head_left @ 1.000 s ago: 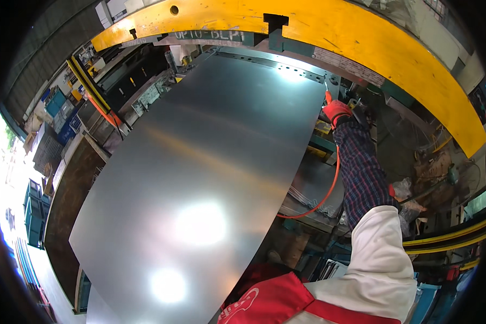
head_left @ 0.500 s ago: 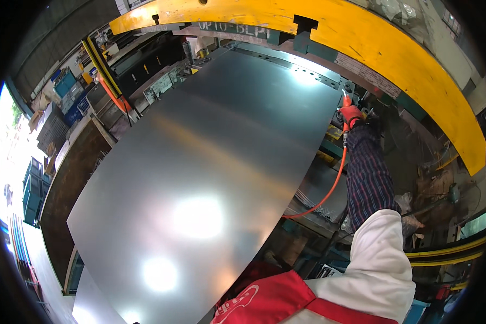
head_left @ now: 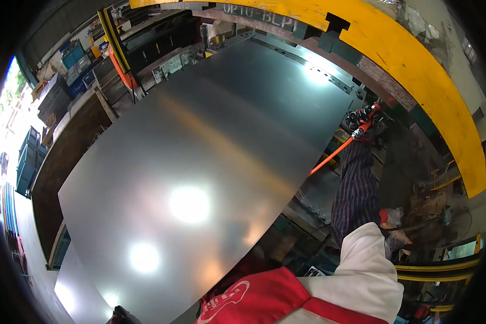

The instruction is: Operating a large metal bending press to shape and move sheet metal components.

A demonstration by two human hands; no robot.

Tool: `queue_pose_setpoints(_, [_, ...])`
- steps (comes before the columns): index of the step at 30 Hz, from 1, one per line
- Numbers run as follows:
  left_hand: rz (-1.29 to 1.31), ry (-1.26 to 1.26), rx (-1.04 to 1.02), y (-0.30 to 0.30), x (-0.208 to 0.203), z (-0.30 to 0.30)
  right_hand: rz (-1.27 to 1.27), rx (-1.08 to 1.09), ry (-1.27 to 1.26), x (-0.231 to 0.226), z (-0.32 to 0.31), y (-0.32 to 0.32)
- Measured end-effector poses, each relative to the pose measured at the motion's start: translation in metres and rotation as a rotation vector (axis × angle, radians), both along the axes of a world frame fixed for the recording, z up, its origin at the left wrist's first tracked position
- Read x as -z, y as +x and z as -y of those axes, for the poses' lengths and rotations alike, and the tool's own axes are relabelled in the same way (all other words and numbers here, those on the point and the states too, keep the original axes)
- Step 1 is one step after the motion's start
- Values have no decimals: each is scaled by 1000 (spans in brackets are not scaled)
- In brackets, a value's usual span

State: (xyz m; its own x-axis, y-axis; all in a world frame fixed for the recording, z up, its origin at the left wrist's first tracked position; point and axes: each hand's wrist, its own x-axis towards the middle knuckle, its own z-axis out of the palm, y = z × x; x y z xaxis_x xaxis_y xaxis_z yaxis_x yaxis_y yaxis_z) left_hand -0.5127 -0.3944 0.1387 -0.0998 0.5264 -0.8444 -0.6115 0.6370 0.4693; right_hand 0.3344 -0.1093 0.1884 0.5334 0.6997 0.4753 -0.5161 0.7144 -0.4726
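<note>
- My right hand (gloved, red and black) — grip closed around an orange-handled tool at the far right edge of the steel sheet.
- Sheet lies broad and flat under the yellow beam, glare spots near me.
- Left hand — out of sight.

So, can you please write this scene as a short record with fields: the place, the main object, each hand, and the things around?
place: metal workshop, seen from above
main object: large shiny metal sheet, lying flat, with bright light spots reflected on it
right hand: in a red and black glove, at the sheet's far right corner; the grip itself is too small to tell
left hand: not in view
near the right hand: orange hose running along the sheet's right edge
behind: yellow machine beam curving over the sheet's far end
left side: blue crates
</note>
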Motion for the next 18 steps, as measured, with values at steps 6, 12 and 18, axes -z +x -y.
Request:
queue_pose_setpoints(6, [-121,-4,-97,4,4,0,187,160,-246,-15,-2,8])
queue_pose_setpoints(12, [-142,106,310,-28,18,14,321,191,-879,17,-27,34])
queue_pose_setpoints(18, [-175,165,317,55,-38,-12,480,257,-1232,12,-38,38])
